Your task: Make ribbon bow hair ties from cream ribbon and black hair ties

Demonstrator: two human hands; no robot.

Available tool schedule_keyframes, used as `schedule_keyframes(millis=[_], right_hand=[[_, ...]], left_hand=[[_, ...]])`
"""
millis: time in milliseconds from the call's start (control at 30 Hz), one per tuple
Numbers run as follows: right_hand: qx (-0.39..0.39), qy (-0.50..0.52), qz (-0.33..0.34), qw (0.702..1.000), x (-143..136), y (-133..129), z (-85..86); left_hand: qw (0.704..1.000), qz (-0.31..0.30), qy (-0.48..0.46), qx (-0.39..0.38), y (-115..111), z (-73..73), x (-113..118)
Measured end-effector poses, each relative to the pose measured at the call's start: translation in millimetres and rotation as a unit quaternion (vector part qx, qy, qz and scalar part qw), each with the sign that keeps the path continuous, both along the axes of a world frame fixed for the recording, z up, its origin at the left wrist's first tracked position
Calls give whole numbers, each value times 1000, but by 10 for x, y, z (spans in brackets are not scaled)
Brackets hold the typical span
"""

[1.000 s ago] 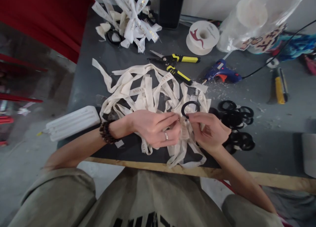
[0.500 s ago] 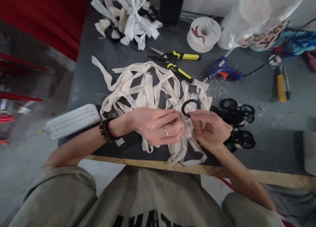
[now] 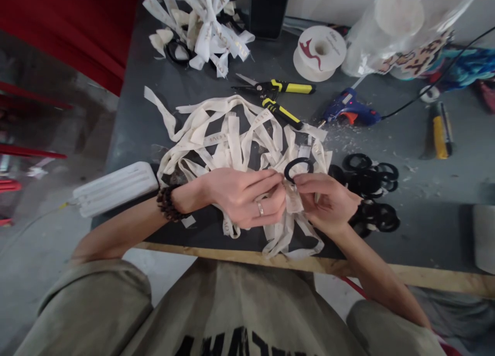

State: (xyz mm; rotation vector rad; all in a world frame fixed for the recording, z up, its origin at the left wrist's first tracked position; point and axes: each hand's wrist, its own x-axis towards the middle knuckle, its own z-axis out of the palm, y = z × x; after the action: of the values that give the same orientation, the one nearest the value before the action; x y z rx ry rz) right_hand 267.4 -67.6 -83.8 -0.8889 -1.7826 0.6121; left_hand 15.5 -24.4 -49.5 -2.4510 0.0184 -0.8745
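Note:
My right hand [image 3: 328, 202] pinches the lower edge of a black ring [image 3: 299, 161] between thumb and fingertips. Close against it on the left, my left hand [image 3: 251, 197] is closed, its fingertips at a piece of cream ribbon [image 3: 294, 198] that hangs just below the ring. What exactly the left fingertips grip is too small to make out. Under and behind both hands lies a loose heap of printed cream ribbon [image 3: 232, 134]. Several more black rings [image 3: 367, 183] are piled right of my right hand.
Behind the heap lie open yellow-black snips [image 3: 270, 92], a ribbon spool [image 3: 320, 54] and a blue glue gun [image 3: 350, 108]. A yellow cutter [image 3: 441, 134] lies at the right, a white power strip [image 3: 116, 188] at the left. Ribbon bows [image 3: 212, 31] stand at the back left.
Both hands stay nearly in place. The ribbon piece below the ring has shifted slightly, and the fingers of my right hand have moved a little.

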Motion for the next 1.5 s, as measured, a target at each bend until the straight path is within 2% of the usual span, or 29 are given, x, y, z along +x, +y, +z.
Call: schedule_keyframes(millis=[533,733,867,1067,1133,1200,1267,1333,1400,1500], right_hand=[[-38,41,28,998,-12,0,-8],[-45,52,29,997,-7,1,-14],[-51,56,43,996,-1,1,-14],[-51,78,45,995,-28,10,-3],[-39,84,48,995,-29,16,-7],[-38,88,56,994,-21,20,-15],[-53,80,61,993,-8,20,-23],[-68,72,65,993,4,15,-31],[-77,66,65,993,11,9,-37],[-83,60,63,993,17,-2,-41]], left_hand=[[997,-36,14,65,4,14,20],[995,-15,12,95,-15,-1,15],[996,-16,4,89,-24,-9,29],[996,-49,-15,68,-11,30,63],[998,-63,-3,25,-10,36,59],[994,-78,28,-76,-16,22,49],[970,-78,69,-222,-26,-7,36],[933,-69,96,-339,-35,-37,25],[909,-62,102,-398,-38,-52,19],[887,-59,100,-447,-31,-47,15]])
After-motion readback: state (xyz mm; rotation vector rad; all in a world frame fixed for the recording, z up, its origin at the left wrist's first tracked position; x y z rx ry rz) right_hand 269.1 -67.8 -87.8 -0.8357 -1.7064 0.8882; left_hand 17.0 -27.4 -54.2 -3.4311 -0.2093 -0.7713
